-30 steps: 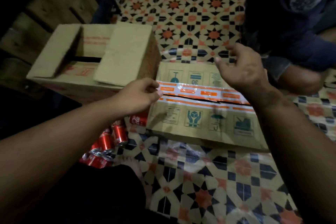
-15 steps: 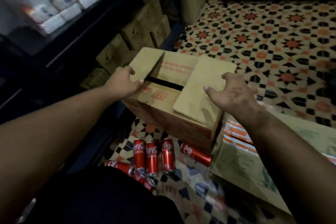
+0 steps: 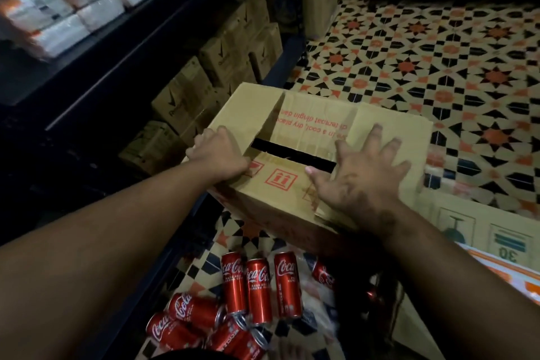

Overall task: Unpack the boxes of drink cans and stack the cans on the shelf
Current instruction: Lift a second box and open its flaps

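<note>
- Two hands on one cardboard box, which sits on the tiled floor beside a dark shelf.
- Left hand: fingers curled over the box's left top edge, gripping the left flap.
- Right hand: fingers spread and straight, pressing flat on the right flap; thumb at the dark slot between the flaps.
- Red Coca-Cola cans lie loose on the floor, near side of the box, below both wrists, untouched.
- Second, taped carton lies to the right.
</note>
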